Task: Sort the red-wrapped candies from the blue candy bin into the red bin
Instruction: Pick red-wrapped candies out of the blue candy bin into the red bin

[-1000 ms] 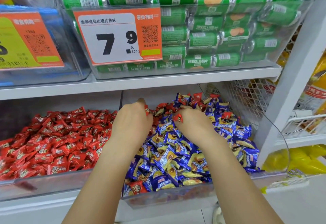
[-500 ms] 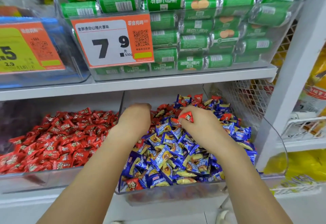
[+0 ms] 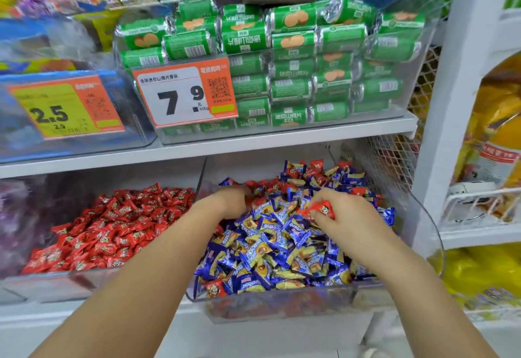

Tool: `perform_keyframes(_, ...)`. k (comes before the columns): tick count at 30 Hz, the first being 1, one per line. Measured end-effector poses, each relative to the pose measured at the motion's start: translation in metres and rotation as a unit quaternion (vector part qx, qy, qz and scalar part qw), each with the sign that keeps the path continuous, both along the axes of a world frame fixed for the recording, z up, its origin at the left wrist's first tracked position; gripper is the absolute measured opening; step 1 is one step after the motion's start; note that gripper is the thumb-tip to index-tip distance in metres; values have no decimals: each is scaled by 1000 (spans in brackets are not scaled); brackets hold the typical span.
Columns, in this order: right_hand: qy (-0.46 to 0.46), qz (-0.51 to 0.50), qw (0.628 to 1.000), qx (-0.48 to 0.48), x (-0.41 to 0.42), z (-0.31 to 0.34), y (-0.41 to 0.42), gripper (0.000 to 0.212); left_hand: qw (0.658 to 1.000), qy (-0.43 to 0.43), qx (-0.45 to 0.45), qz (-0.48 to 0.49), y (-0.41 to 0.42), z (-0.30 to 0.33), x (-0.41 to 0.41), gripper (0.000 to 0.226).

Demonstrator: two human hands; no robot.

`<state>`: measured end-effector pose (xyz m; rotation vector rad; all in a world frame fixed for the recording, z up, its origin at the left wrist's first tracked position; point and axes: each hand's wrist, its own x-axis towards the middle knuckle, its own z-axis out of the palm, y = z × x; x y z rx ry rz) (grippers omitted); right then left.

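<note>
a red-wrapped candy point(image 3: 321, 209) is pinched in the right hand point(image 3: 342, 216) above the blue candy bin point(image 3: 282, 305). the left hand point(image 3: 235, 202) is dug into the heap, its grip hidden. the candy could be dropped during the carry to the red bin point(image 3: 50, 284), since the hold is shallow.

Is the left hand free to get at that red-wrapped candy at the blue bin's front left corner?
Probably yes: the red-wrapped candy lies exposed on top, and the left hand is near the back of the clear plastic bin.
</note>
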<state>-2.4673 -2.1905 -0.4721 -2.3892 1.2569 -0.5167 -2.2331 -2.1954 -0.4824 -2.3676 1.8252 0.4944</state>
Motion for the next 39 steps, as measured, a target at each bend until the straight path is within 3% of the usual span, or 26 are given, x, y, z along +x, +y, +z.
perform_keyframes(2,-5,-10,1000,-1,-5,3,-3,15,988,118,-75,62,2,10,-2,30)
perform_keyframes(4,-20,-20,1000,1,-6,4,-5,13,949,243,-163,113,7,25,-5,28)
perform_keyframes(6,-31,-24,999,2,-5,5,-5,14,890,375,-210,152,17,38,-6,33)
perform_keyframes(9,-43,-19,999,-1,3,7,-1,12,796,543,-195,182,48,52,-11,35)
perform_keyframes(13,-81,-2,997,-11,21,12,9,12,746,604,-248,133,102,60,-11,11)
perform_keyframes(16,-117,25,993,4,45,14,23,9,684,662,-281,121,133,58,9,14)
perform_keyframes(19,-166,59,984,22,78,16,40,7,626,679,-335,186,147,43,52,16)
perform_keyframes(21,-189,85,978,27,103,19,51,6,640,629,-377,228,149,27,84,11)
perform_keyframes(23,-219,106,969,31,130,22,62,5,702,521,-414,252,148,9,112,12)
perform_keyframes(25,-233,114,966,23,160,20,71,6,732,468,-426,252,146,-6,133,16)
perform_keyframes(28,-185,135,973,7,203,16,73,24,723,556,-336,235,148,-13,152,31)
perform_keyframes(31,6,196,980,-18,226,16,64,59,696,596,-296,270,160,-9,170,34)
perform_keyframes(34,35,197,978,-55,221,20,59,45,654,575,-365,331,171,-4,187,34)
perform_keyframes(37,-34,178,980,-80,195,15,55,27,653,492,-434,378,174,5,183,21)
perform_keyframes(39,-90,142,982,-81,169,7,52,19,665,483,-439,364,173,11,171,23)
